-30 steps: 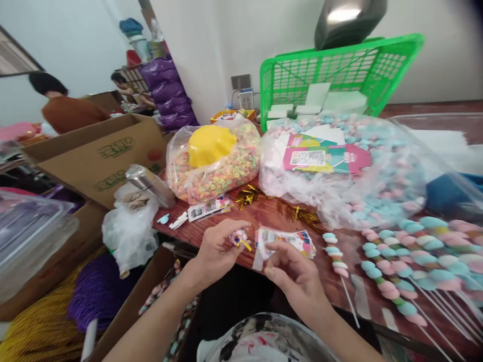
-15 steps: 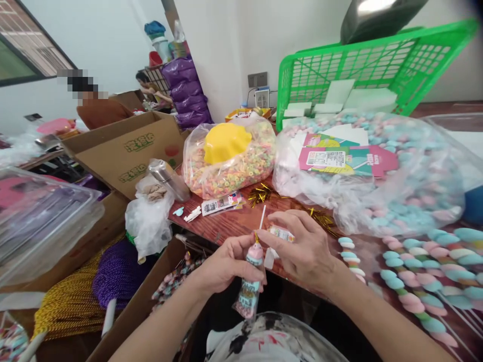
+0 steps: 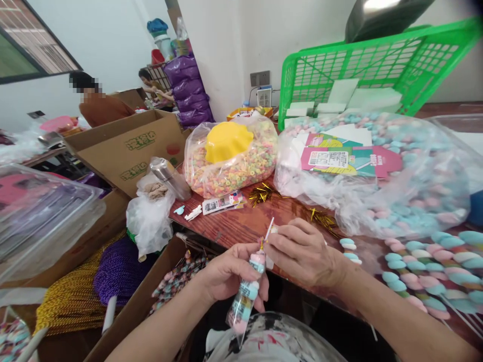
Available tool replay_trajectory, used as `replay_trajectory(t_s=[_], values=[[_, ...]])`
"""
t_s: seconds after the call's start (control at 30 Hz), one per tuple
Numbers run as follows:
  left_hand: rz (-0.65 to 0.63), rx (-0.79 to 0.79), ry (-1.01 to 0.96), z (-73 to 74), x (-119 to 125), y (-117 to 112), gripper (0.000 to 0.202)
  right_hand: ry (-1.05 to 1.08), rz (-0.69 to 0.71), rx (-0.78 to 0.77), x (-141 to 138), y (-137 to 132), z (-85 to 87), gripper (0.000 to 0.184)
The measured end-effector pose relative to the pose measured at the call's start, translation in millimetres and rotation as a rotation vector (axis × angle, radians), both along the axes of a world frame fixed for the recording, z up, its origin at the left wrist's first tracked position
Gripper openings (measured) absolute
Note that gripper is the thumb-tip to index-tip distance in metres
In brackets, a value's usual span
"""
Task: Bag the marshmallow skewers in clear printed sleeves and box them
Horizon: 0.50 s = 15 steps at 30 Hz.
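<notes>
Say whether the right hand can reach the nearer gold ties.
Probably yes: those gold ties lie just beyond the right hand, nothing visible between, though it's busy at the top of the bagged marshmallow skewer.

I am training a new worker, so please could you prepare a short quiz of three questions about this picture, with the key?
1. What does the left hand hold? A) a cardboard box B) wrapped marshmallows C) a pair of scissors
2. True or false: in the picture, the metal flask is left of the yellow dish.
3. Fill the gap with a colour: behind the large bag of pink and blue marshmallows is a ____ basket.

Key: 1. B; 2. True; 3. green
</notes>
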<state>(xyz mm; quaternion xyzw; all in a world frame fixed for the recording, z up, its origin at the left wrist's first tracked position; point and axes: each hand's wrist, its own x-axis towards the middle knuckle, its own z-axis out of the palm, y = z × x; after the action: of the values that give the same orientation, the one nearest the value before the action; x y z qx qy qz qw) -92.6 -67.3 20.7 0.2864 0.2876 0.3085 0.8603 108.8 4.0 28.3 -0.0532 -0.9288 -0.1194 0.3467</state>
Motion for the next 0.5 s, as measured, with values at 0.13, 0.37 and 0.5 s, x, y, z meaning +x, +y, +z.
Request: replay_trajectory(t_s=[0.13, 0.37, 0.5], values=[[0.066, 0.215, 0.334, -3.8, 4.7, -7.0, 0.039, -0.089, 0.029, -0.057, -6.6, 0.6, -3.0, 0.021], [0.520, 1.737, 1.408, -19.8, -22.1, -1.0, 0.048, 0.378, 0.088, -1.379, -61.0, -27.3, -33.6, 0.016], [0.434, 1.954, 1.583, -17.9, -64.5, -7.9, 0.044, 0.389, 0.063, -1.530, -98.0, -52.7, -44.3, 0.023]])
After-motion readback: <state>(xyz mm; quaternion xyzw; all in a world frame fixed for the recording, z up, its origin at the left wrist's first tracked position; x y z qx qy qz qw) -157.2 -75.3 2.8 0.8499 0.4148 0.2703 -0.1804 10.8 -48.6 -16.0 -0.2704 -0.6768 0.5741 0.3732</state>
